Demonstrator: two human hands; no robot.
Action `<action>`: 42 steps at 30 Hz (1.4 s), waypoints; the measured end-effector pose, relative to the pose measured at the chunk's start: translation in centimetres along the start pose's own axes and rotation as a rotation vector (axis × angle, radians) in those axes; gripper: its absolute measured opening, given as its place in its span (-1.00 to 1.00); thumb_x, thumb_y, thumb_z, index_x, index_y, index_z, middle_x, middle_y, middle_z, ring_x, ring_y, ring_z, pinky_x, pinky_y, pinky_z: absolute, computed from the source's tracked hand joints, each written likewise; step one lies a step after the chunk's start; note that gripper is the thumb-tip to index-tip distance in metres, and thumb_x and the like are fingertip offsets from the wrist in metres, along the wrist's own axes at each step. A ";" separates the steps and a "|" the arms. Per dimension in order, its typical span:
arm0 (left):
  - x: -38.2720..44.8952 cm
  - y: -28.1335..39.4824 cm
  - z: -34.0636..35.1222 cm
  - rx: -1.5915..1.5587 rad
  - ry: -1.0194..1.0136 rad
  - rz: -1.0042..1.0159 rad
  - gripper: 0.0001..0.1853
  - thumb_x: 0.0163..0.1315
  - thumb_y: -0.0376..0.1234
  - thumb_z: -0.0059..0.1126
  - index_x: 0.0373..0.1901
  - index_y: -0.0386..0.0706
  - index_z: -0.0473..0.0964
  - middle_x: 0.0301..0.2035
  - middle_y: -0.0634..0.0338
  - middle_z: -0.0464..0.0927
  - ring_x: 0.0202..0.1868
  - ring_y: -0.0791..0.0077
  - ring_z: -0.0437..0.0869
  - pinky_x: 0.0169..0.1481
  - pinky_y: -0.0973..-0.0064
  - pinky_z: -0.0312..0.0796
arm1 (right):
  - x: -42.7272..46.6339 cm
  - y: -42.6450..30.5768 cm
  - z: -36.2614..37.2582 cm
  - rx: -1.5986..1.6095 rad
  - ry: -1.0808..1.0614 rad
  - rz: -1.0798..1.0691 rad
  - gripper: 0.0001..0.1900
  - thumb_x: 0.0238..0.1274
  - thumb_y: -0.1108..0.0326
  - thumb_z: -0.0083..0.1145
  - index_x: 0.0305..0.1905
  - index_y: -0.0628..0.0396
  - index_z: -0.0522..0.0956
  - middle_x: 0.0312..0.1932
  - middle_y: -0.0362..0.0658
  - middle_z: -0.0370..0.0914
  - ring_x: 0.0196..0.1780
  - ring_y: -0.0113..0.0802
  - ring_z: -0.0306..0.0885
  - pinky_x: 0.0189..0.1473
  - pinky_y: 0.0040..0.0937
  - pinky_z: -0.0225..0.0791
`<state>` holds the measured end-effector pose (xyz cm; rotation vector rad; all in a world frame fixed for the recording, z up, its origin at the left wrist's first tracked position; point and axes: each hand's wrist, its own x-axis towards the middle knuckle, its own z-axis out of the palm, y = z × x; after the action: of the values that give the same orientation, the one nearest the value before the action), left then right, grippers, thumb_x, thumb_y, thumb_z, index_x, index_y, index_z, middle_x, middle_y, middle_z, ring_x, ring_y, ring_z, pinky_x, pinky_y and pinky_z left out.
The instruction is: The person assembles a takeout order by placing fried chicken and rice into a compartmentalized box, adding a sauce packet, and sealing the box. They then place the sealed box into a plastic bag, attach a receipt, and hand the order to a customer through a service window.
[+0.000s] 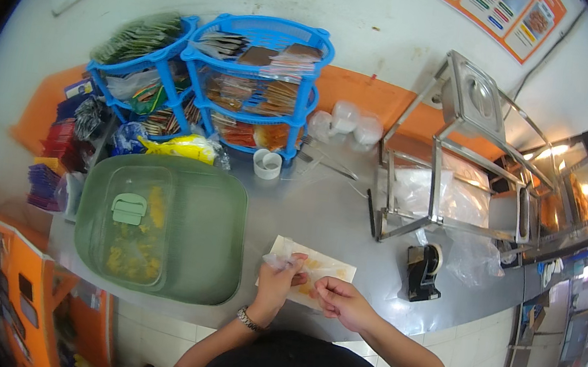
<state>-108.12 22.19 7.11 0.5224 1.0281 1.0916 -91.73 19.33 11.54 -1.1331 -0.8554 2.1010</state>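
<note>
My left hand point(282, 281), with a metal-band watch point(250, 319) on the wrist, grips a clear plastic bag point(280, 259) between thumb and fingers. Beneath it a white board or sheet point(336, 268) with yellow-orange marks lies on the steel table. My right hand point(337, 300) is over the right part of this sheet, thumb and fingertips pinched together; whether they hold a bit of the plastic cannot be made out. Left of my hands stands a green container point(205, 233) with a partly clear, handled lid, yellow pieces showing inside.
Blue plastic racks point(258, 72) full of packets stand at the back left. White cups point(266, 165) and clear tubs point(346, 118) are near the wall. A black tape dispenser point(423, 273), a steel frame point(437, 184) and a lit display case point(574, 190) are on the right.
</note>
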 end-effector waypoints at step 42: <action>-8.7 -12.6 18.4 -0.088 -0.492 -0.128 -0.51 0.42 -0.05 -0.28 0.05 -0.28 0.38 -0.08 0.21 0.49 0.01 0.46 0.47 0.10 0.47 0.32 | -14.6 1.9 -10.5 0.522 0.361 -0.691 -0.65 0.39 0.10 -0.13 -0.02 0.18 0.43 -0.32 -0.10 0.57 -0.26 -0.34 0.56 -0.19 -0.34 0.50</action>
<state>-86.83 11.43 9.49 0.6072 0.5713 0.8322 -76.27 9.93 12.60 -0.7498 -0.3983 1.3691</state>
